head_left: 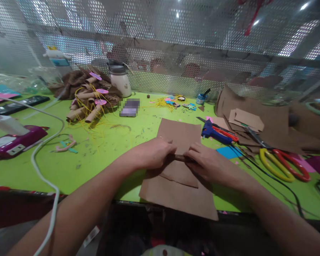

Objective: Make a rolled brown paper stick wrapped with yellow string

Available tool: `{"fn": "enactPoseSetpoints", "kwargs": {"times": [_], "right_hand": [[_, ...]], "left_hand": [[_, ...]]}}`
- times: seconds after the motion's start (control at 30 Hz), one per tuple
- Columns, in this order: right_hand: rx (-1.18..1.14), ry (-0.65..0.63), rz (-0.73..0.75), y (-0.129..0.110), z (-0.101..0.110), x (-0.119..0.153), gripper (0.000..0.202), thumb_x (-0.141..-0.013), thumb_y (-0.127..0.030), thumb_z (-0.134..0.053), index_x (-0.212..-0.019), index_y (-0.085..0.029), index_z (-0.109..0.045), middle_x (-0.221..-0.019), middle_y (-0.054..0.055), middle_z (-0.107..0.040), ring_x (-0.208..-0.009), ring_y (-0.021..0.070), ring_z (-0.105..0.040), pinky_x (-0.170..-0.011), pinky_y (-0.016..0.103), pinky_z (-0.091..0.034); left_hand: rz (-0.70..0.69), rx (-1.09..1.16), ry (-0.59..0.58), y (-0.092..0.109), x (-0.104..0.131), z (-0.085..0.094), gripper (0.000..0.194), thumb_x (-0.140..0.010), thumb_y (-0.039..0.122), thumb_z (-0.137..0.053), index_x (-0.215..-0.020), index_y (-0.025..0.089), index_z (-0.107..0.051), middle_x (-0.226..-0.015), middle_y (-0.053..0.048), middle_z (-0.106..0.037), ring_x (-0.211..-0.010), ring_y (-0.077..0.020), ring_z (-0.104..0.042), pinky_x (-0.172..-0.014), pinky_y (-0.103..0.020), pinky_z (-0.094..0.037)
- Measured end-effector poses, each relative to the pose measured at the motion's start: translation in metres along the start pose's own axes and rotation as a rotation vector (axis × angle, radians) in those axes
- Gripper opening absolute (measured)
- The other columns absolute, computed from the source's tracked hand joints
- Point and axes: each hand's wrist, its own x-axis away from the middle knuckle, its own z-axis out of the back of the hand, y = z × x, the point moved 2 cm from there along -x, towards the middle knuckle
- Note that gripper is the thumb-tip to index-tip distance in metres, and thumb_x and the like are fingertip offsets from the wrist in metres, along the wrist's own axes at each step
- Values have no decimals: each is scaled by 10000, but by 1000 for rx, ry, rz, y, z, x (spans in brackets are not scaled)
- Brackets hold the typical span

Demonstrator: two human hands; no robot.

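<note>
Head view: left hand (159,153) and right hand (206,161), fingers curled in, pinch a thin brown roll (179,157) from either side, likely to hold it even. Brown paper (177,199) lies beneath.

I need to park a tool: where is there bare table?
The green table has open patches: one between the white cable and left arm, another between the phone and brown paper. Right of the right hand, glue gun, scissors and paper scraps crowd it.
</note>
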Motion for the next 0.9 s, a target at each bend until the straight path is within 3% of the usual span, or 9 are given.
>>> {"fn": "enactPoseSetpoints", "kwargs": {"times": [0.2, 0.37, 0.53, 0.7, 0.9], "right_hand": [[18, 131, 21, 3, -9, 0, 141, -895, -178, -445, -855, -158, -579, -823, 68, -534, -728, 168, -492, -621, 284, -382], [-37, 276, 71, 0, -1, 1, 199, -907, -145, -387, -918, -151, -586, -862, 88, -540, -718, 153, -501, -613, 265, -399], [-49, 380, 104, -3, 1, -1, 216, -909, -163, -398, -957, -154, -608, -876, 98, -560, -780, 175, -521, -652, 284, -437], [-58, 446, 129, -2, -2, 0, 218, -898, -150, -424, -1014, -148, -608, -925, 107, -566, -833, 184, -526, -699, 300, -462], [-80, 532, 112, 1, -2, 2, 214, -893, -175, -447, -1026, -199, -613, -948, 86, -577, -856, 184, -530, -719, 304, -467]], "left_hand": [[22, 23, 59, 0, 1, 2, 141, -830, 210, -454, -767, 164, -571, -766, -35, -567, -623, -130, -473, -536, -245, -312], [87, 176, 83, 0, 3, 12, 106, -771, 236, -503, -816, 169, -572, -710, -14, -582, -617, -132, -480, -537, -235, -320], [69, 441, -5, 0, 2, 11, 241, -801, 299, -499, -978, 182, -614, -769, -4, -609, -661, -129, -506, -585, -226, -357], [74, 671, -38, -8, 0, 7, 452, -906, 459, -312, -906, 139, -631, -790, -19, -602, -736, -143, -511, -658, -238, -392], [81, 802, -49, -7, -1, 5, 458, -881, 510, -366, -956, 151, -639, -827, -30, -621, -782, -165, -515, -689, -257, -409]]}}
